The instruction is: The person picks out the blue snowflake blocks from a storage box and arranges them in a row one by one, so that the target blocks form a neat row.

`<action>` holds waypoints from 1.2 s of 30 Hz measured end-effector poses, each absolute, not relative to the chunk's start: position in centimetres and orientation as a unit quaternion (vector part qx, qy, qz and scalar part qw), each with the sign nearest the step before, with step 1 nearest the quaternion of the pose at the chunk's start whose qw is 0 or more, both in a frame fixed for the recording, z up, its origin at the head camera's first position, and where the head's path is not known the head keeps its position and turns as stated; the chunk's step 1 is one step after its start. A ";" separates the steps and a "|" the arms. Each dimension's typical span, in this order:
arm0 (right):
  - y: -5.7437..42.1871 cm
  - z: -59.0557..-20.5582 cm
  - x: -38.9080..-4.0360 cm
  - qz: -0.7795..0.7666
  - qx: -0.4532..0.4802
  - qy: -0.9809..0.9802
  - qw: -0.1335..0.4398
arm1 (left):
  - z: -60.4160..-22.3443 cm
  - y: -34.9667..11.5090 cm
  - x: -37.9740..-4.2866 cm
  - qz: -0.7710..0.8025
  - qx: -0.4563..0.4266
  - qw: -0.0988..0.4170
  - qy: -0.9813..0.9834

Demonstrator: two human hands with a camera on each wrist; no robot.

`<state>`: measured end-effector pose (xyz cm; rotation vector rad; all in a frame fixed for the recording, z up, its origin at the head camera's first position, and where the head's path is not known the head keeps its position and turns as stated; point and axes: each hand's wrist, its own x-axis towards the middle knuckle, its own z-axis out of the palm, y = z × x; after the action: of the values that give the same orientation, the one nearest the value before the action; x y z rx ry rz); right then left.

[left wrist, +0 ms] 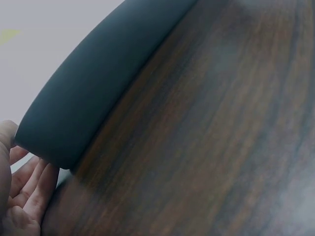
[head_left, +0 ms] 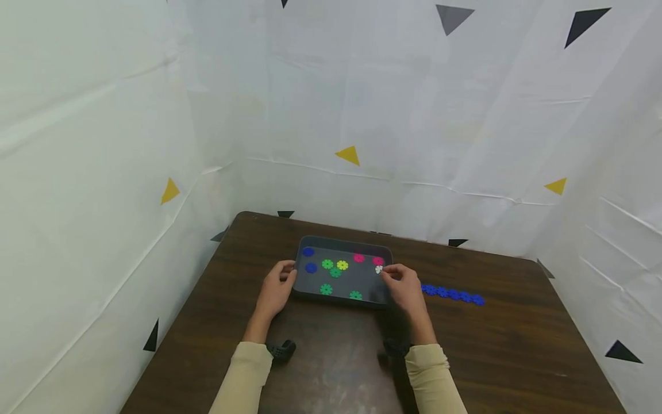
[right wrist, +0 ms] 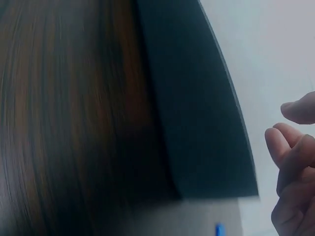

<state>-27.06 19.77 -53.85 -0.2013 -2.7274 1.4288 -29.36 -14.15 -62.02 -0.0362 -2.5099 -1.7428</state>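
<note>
My left hand [head_left: 275, 289] grips the left side of a dark grey tray [head_left: 331, 297]. In the left wrist view its thumb lies at the tray's rim and the fingers spread outside, beneath the corner. Over the tray's right edge reaches my right hand [head_left: 405, 287], its fingertips right at a white flower-shaped disc [head_left: 378, 269]. The right wrist view shows a small gap between thumb and bent fingers [right wrist: 276, 146], with no piece visible there. Other discs lie in the tray: blue [head_left: 311, 268], green [head_left: 326, 289], yellow [head_left: 342, 265] and pink [head_left: 359, 258].
A row of linked blue discs [head_left: 453, 294] lies on the brown wooden table [head_left: 517, 328], right of the tray. White sheeting [head_left: 320, 115] with black and yellow triangles stands behind the table and along its sides.
</note>
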 end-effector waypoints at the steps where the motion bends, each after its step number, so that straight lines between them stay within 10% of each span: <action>1: 19.2 -54.0 -27.2 0.467 -0.062 -0.882 0.025 | -62.0 -14.1 -29.4 -0.570 -0.011 0.042 -0.821; 36: 5.5 -56.3 -30.2 0.436 -0.043 -0.899 0.002 | -61.7 -13.7 -29.2 -0.579 -0.023 0.031 -0.814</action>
<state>-30.17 5.52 -56.33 -0.1333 -2.8198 1.3681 -29.15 -13.73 -61.71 -0.0710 -2.5090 -1.7841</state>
